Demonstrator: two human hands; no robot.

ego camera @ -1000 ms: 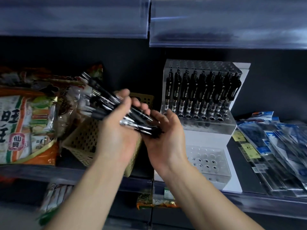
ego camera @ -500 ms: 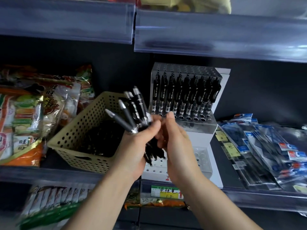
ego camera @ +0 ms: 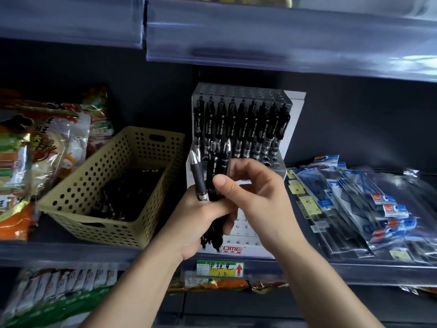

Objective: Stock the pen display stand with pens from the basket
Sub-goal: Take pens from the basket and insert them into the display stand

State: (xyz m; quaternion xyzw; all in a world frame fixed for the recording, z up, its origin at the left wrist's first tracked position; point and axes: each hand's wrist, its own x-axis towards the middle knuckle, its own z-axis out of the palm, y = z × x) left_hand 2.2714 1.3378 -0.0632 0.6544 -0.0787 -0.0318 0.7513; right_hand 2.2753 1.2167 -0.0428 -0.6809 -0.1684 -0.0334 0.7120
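Observation:
My left hand [ego camera: 201, 221] grips a bundle of black pens [ego camera: 199, 183] upright, tips up, in front of the white tiered pen display stand [ego camera: 294, 119]. My right hand [ego camera: 253, 192] pinches one of the bundle's pens [ego camera: 222, 166] between thumb and fingers. The stand's upper tier holds a full row of black pens [ego camera: 246, 129]; its lower tiers, partly hidden by my hands, show empty holes [ego camera: 243, 224]. A beige perforated basket [ego camera: 94, 185] stands left of the stand with several black pens [ego camera: 127, 192] lying in its bottom.
Snack bags [ego camera: 47, 143] lie left of the basket. Packaged stationery [ego camera: 361, 209] lies flat to the right of the stand. An upper shelf edge [ego camera: 283, 36] hangs overhead. A price label [ego camera: 220, 268] sits on the shelf rail, with more snack packets [ego camera: 61, 287] on the shelf below.
The bundle went from lying sideways above the basket to standing upright in my left hand before the stand. My right hand moved up and now pinches one pen.

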